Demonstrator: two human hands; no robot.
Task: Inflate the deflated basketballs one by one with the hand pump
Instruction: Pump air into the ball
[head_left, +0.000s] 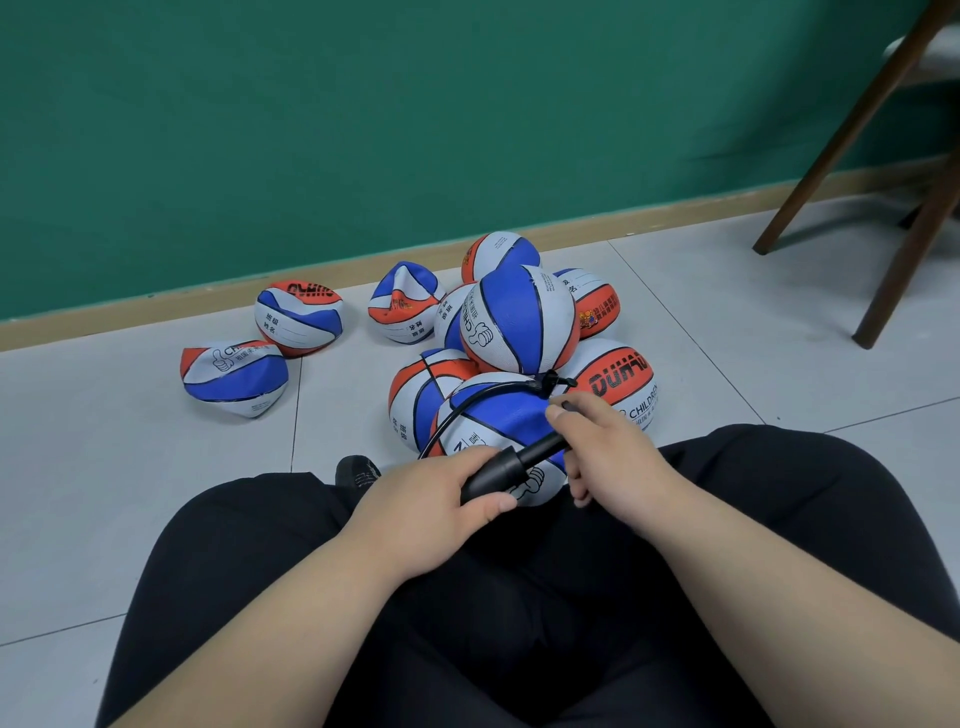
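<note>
Left hand (431, 514) and right hand (613, 457) clamp the black plastic hand pump (498, 475); red-white-blue rubber basketballs (519, 322) heaped at twelve o'clock

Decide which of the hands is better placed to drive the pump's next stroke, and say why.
Right, probably: the right hand grips the thin rod end of the hand pump, while the left hand holds its thick barrel, suited to bracing.

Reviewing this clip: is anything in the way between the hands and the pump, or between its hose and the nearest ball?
Nothing visible. The left hand and right hand both hold the pump, and the hose arcs over the nearest ball to its far edge.
</note>
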